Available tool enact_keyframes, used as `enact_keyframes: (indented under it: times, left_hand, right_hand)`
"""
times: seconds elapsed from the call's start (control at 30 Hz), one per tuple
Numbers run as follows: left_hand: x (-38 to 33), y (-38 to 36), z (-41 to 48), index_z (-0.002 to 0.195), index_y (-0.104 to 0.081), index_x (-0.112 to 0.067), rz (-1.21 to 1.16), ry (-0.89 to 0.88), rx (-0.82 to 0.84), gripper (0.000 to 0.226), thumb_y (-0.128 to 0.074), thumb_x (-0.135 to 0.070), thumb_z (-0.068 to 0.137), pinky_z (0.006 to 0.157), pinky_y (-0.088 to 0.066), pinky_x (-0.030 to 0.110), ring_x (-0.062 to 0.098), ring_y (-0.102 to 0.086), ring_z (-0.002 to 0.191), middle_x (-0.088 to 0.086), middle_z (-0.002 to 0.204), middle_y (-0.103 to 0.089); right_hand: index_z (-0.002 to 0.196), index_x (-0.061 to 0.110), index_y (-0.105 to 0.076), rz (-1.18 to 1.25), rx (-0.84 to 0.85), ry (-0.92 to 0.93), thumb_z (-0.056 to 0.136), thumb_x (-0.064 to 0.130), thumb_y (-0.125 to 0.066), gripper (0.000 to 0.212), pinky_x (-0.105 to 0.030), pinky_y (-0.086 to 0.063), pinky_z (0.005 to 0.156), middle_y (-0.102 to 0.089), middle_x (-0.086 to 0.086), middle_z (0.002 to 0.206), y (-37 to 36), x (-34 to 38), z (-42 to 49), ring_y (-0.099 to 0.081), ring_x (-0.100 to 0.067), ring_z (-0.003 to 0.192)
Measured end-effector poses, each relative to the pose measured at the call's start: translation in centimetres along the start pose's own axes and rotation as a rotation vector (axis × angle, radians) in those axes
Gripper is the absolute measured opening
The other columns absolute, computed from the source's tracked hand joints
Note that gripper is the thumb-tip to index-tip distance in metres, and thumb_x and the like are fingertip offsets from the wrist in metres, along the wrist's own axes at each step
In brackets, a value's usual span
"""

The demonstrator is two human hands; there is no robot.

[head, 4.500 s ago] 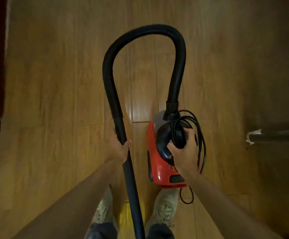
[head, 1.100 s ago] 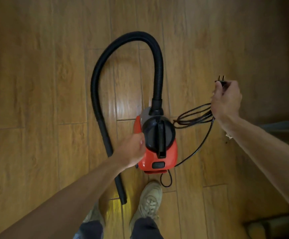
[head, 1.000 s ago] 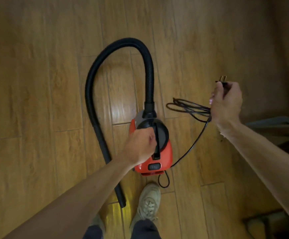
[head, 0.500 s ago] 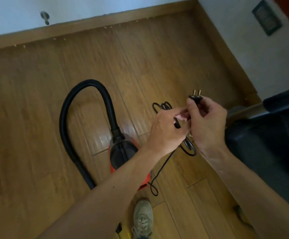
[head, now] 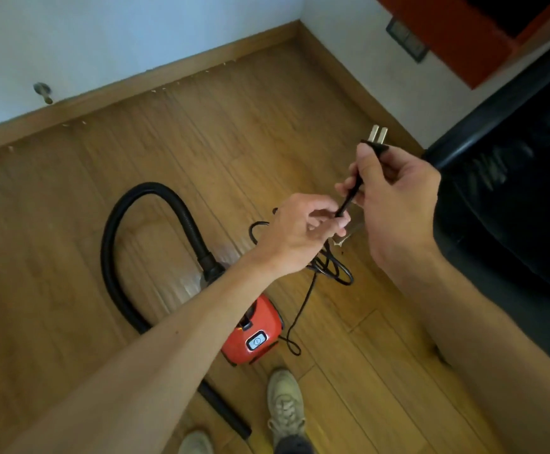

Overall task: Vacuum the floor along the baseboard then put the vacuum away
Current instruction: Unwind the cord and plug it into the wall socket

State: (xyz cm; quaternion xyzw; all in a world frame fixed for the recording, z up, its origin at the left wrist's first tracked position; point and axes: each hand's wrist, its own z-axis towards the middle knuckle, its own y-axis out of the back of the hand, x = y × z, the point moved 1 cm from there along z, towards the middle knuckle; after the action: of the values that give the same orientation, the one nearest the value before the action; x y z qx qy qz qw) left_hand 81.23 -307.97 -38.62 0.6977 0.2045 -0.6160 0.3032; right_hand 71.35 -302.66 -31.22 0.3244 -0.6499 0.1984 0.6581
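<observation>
A small red canister vacuum (head: 254, 337) rests on the wood floor, partly hidden under my left forearm. Its black hose (head: 136, 204) loops away and back toward my feet. My right hand (head: 394, 204) grips the black power cord just below the two-pin plug (head: 376, 139), which points up. My left hand (head: 296, 234) pinches the same cord a little lower, and the coiled cord (head: 329, 267) hangs beneath it. One strand trails down to the vacuum's rear. A wooden baseboard (head: 129, 85) runs along the white wall, with small crumbs beside it.
A black leather sofa (head: 513, 191) fills the right side. A dark wall socket (head: 406, 39) sits on the right wall near the corner. A metal door stop (head: 42, 92) sticks out of the far wall. My shoe (head: 285, 401) stands just behind the vacuum.
My left hand left the vacuum's handle and took hold of the cord beside my right hand. The view rose from the floor to the corner, baseboard and sofa.
</observation>
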Motion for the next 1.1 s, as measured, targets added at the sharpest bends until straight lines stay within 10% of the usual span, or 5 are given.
enact_keyframes:
  times: [0.43,0.9,1.1]
  left_hand:
    - [-12.8,3.2,-5.6,0.098,-0.07,0.002,0.002,-0.171,0.141,0.013,-0.06,-0.006,0.094,0.066,-0.057,0.019,0.021,-0.069,0.078,0.016,0.085,-0.073]
    - [-11.0,-2.3,-10.9,0.092,-0.073,-0.007,0.059,-0.221,0.093,0.006,-0.069,-0.009,0.089,0.077,-0.059,0.027,0.014,-0.071,0.076,0.004,0.079,-0.074]
    - [-6.7,-2.3,-12.2,0.119,-0.064,-0.019,0.119,0.127,0.006,0.037,-0.071,-0.035,0.086,0.097,-0.05,0.03,0.01,-0.061,0.11,-0.001,0.116,-0.066]
  right_hand:
    - [0.088,0.013,-0.067,0.057,-0.153,0.154,0.099,0.016,-0.058,0.015,-0.04,-0.062,0.071,-0.064,0.002,0.071,2.3,11.7,-7.6,-0.064,-0.012,0.062]
    - [0.095,0.005,-0.068,0.033,-0.177,0.113,0.099,0.015,-0.058,0.015,-0.045,-0.062,0.072,-0.065,-0.001,0.075,7.0,9.2,-13.7,-0.066,-0.016,0.064]
    - [0.097,0.007,-0.068,0.019,-0.172,0.148,0.099,0.015,-0.058,0.013,-0.043,-0.062,0.073,-0.065,0.001,0.076,8.9,9.2,-14.0,-0.067,-0.012,0.065]
